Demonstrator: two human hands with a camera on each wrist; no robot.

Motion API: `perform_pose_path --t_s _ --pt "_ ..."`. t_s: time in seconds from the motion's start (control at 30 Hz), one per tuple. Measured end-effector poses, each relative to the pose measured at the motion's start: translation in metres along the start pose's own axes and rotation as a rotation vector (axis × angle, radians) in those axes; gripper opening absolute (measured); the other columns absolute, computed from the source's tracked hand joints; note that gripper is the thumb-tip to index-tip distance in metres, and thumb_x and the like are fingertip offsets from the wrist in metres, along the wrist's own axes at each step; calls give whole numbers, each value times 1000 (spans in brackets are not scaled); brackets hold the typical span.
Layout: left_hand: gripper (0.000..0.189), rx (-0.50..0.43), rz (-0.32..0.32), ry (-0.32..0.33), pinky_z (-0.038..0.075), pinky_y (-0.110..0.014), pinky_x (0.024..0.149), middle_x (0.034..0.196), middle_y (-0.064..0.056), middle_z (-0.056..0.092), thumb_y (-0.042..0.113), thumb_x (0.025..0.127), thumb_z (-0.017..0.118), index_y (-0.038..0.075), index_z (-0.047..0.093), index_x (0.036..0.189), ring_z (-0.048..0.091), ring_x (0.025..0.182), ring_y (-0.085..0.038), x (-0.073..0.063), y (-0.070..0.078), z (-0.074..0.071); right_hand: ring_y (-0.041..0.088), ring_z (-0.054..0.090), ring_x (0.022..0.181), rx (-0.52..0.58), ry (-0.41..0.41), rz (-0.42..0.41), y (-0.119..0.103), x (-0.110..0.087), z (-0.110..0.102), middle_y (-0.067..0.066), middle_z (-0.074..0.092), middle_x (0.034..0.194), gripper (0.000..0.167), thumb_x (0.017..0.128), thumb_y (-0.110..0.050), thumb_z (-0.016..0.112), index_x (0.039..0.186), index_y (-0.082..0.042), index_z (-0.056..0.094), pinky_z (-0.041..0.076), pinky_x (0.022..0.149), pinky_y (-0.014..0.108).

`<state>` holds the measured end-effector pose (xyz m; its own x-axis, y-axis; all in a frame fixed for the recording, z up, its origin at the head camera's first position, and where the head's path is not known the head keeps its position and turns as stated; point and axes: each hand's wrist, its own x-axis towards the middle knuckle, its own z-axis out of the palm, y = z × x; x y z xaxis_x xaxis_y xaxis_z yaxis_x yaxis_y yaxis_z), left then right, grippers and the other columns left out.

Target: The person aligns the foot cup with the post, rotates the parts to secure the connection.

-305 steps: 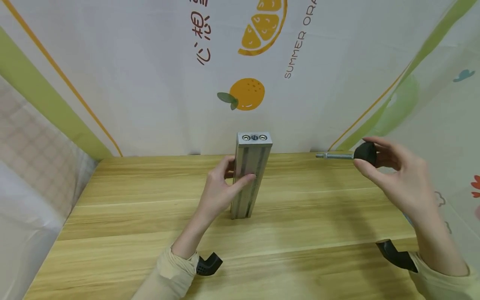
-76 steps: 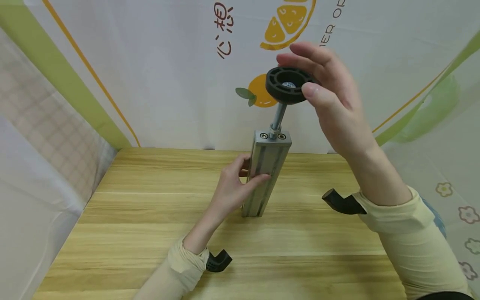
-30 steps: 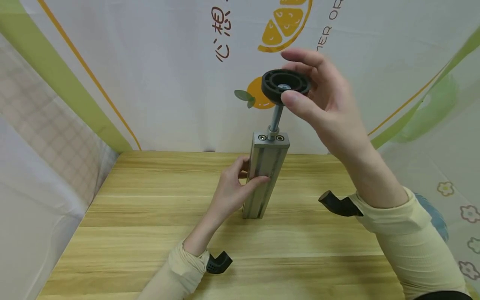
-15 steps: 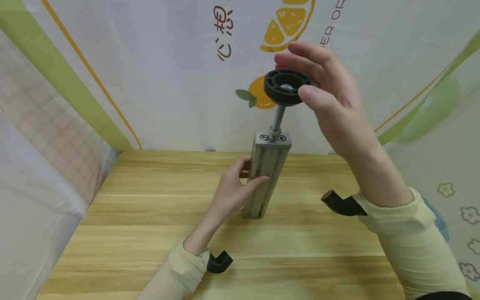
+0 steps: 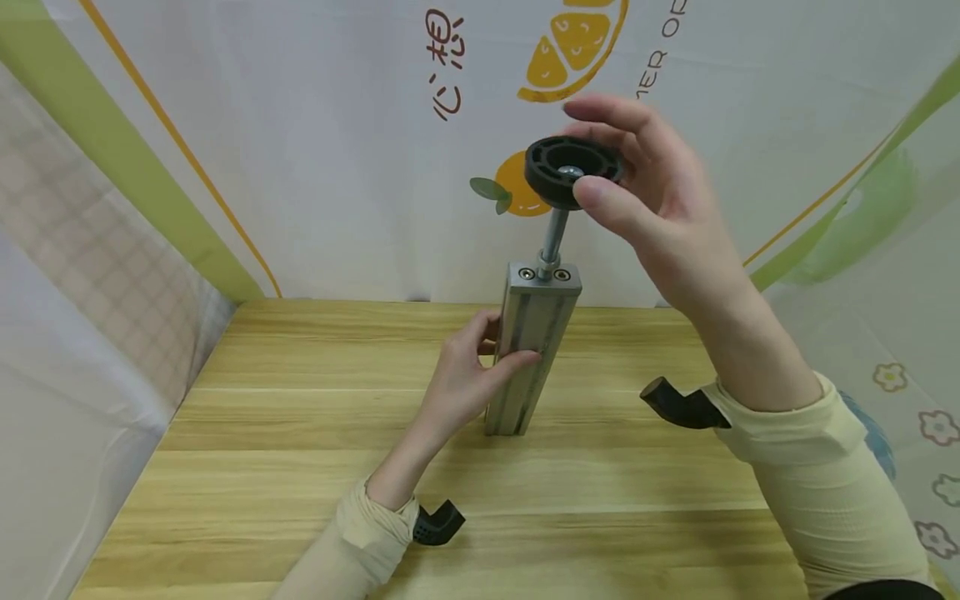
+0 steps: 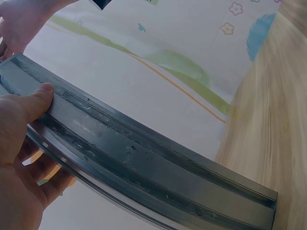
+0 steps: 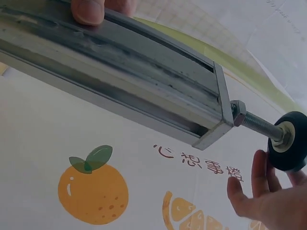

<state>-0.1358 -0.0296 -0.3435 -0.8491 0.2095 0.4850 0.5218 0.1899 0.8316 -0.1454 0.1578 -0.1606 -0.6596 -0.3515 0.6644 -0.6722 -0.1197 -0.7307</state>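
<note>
An aluminium extrusion profile [image 5: 528, 358] stands upright on the wooden table, with an end plate [image 5: 543, 282] on its top. My left hand [image 5: 468, 375] grips it around the middle, thumb across the front face, fingers behind. From the plate's centre hole, between two screws, rises the threaded stem of a levelling foot [image 5: 551, 237] with a black round base. My right hand [image 5: 667, 200] holds that base by its rim, thumb at the near side and a finger behind, index finger raised off it. In the right wrist view a hex nut [image 7: 237, 112] on the stem sits close to the plate.
The wooden table [image 5: 300, 500] runs up to a white printed curtain [image 5: 360, 167] at the back, with more cloth at both sides. A black curved mount [image 5: 438, 523] sticks out from the left sleeve, another mount [image 5: 678, 404] from the right.
Ten seconds ago the levelling foot was off to the right in my right hand; now its stem stands in the plate's hole. Lately my right fingers shift back and forth around the base; my left stays.
</note>
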Motion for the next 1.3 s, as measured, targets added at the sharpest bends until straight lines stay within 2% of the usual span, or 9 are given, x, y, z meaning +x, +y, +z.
perform_pose_path --t_s 0.13,0.27,0.37,0.47,0.63,0.8,0.93,1.1,1.3 --pt "43 2 7 -2 59 -32 85 109 -10 74 14 87 81 6 63 125 68 97 -19 1 -1 0 29 55 104 -152 54 -64 4 1 1 13 61 112 48 89 -14 75 134 -11 59 49 92 25" --pt "42 4 6 -2 58 -32 85 109 -9 74 14 88 81 7 63 125 68 97 -19 0 -1 0 27 54 99 -237 71 -128 7 1 1 7 59 108 57 86 -30 82 135 -11 58 45 96 27" --pt "42 5 6 -3 59 -32 85 107 -9 74 15 87 81 7 63 124 68 96 -19 1 -1 0 29 55 110 -146 57 -108 7 0 1 9 58 121 58 88 -30 78 138 -10 55 47 100 27" --pt "42 2 7 -2 59 -32 85 106 -9 75 15 87 81 7 63 124 68 95 -19 1 -1 1 33 53 126 -3 41 -61 3 -1 0 15 57 136 51 93 -18 67 140 -7 53 50 102 27" --pt "42 0 4 2 59 -32 86 105 -9 75 15 87 81 7 63 124 68 95 -19 1 0 1 32 57 130 86 8 -46 0 -2 -3 19 62 137 47 93 -5 53 140 -5 54 49 107 31" --pt "41 -2 6 3 59 -32 85 104 -9 75 14 87 81 7 63 123 68 94 -18 1 -1 1 32 62 118 54 25 -26 1 -1 -3 19 65 128 48 92 -3 54 140 -5 57 51 101 29" --pt "41 -1 10 3 59 -31 85 105 -9 74 14 87 81 7 63 123 68 94 -18 1 -2 0 30 56 112 -64 50 -30 1 -1 -1 15 60 121 49 89 -5 63 138 -9 59 50 95 26" --pt "40 6 17 2 58 -31 85 105 -9 74 13 87 81 6 63 123 68 94 -18 1 -2 0 28 52 103 -182 57 -86 4 1 1 11 56 110 48 88 -12 71 134 -12 60 45 95 29" --pt "40 9 12 0 59 -31 85 105 -10 74 13 87 81 6 63 123 67 94 -18 1 -1 0 33 54 122 -108 20 -71 2 0 2 15 58 134 52 90 -13 64 141 -9 55 49 100 25"
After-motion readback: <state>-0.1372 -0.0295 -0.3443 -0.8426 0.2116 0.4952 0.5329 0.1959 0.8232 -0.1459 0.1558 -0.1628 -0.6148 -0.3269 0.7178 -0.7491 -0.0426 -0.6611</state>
